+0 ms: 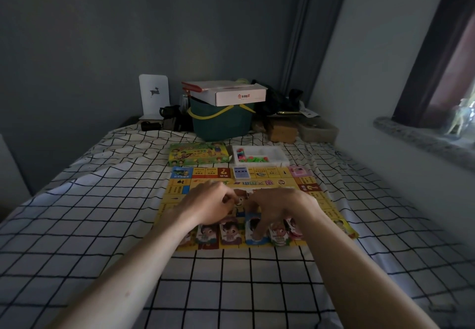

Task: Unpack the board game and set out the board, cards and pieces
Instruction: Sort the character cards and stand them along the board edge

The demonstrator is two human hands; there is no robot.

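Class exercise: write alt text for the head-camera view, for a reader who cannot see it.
Two hands, left hand and right hand, arrange character cards along the near edge of a yellow game board on a checked bedsheet. Beyond lie the game box and a tray of pieces.

- Overall exposure: dim; the grey walls (102,33) are dark, with vignetting toward the corners.
- Light source: daylight from the window (460,92) at 3 o'clock, overexposed and blurred there.
- Illumination falls across the checked bedsheet (231,277), brightest at 5 o'clock and in a pale patch at 9 o'clock.
- Distortion: wide-angle lens bows the grid lines and wall edges outward.
- Sharpness: soft throughout; print on the game board (308,190) is illegible; forearms at 6 o'clock are smeared.
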